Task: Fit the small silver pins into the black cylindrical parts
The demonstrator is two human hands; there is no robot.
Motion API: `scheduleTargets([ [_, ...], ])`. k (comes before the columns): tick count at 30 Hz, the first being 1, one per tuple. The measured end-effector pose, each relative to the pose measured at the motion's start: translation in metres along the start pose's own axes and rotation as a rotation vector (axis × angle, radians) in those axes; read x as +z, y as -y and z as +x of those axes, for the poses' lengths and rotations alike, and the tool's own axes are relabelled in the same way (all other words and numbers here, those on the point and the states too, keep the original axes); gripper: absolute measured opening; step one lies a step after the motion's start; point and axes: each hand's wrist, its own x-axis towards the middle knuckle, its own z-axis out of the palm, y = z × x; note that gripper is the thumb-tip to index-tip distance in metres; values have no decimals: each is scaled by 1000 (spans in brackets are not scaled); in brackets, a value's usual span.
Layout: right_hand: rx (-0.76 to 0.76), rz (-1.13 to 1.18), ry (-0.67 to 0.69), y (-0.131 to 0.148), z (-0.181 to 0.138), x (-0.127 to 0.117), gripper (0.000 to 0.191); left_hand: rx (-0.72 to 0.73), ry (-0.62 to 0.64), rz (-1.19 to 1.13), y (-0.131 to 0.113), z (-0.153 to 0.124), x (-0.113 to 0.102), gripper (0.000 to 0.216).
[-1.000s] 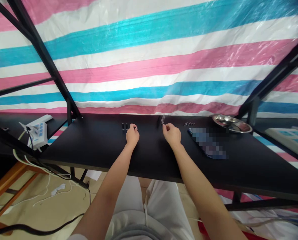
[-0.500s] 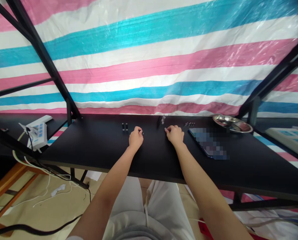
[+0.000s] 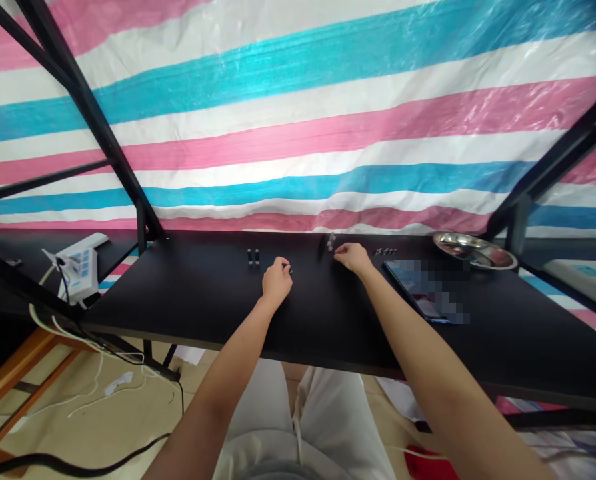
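Observation:
My left hand [image 3: 278,280] is closed just above the black table, its fingers pinching a small dark piece [image 3: 289,269] too little shown to name. Farther right, my right hand [image 3: 354,257] has thumb and fingertips pressed together; whatever lies between them is hidden. Right by those fingertips is a small cluster of clear pieces [image 3: 331,241], and beside it are dark small pieces [image 3: 323,245], hard to make out. Two short dark cylinders [image 3: 253,257] with pale ends stand side by side to the left. Several small shiny metal parts [image 3: 385,251] lie beyond my right wrist.
A phone [image 3: 418,290], partly blurred out, lies to the right of my right forearm. At the back right is a round metal dish [image 3: 475,251]. Black frame posts [image 3: 141,200] rise at both sides, and a power strip [image 3: 81,270] with cables is at left.
My right hand has moved forward, closer to the clear pieces, and its fingers now point left. The left hand stays in nearly the same place. The view has shifted slightly.

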Motion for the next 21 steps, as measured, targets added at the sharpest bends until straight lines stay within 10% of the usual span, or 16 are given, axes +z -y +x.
scheduleTargets([
  [21,-23,-45,-53,-3,-3,21,16,4,43,36,-1,0,1,15],
])
